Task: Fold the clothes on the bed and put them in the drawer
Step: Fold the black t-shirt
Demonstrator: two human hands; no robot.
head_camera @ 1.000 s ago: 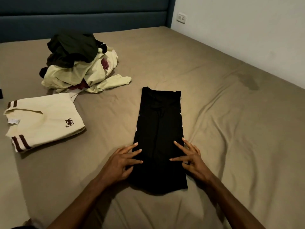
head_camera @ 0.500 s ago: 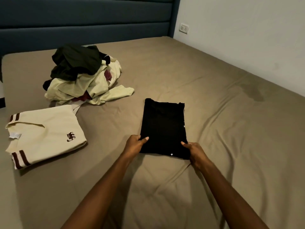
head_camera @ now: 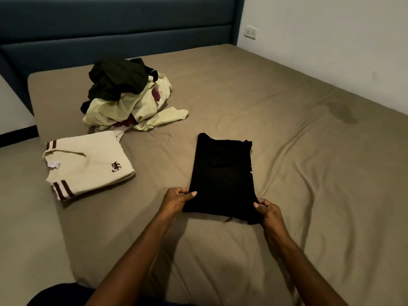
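Bed (head_camera: pixel 287 151) taupe, wrinkled; dark blue headboard (head_camera: pixel 110 25) at 12. Left hand (head_camera: pixel 176 200) and right hand (head_camera: pixel 268 212) pinch black shirt (head_camera: pixel 221 175) near corners.

Far edge of scene: padded headboard (head_camera: pixel 114 25), dark blue, horizontal panels, spanning from the left edge to the far right corner of the mattress. Right of it, a pale wall (head_camera: pixel 331 47) running along the right side toward the near right. White wall socket (head_camera: pixel 251 32) mounted on that wall, just right of the headboard's end. On the taupe sheet, far right and close to the wall, a darker stain (head_camera: pixel 343 111). Far left, beyond the mattress edge, a pale surface (head_camera: pixel 13 107) bounded below by a dark strip (head_camera: pixel 17 136); identity of both unclear.
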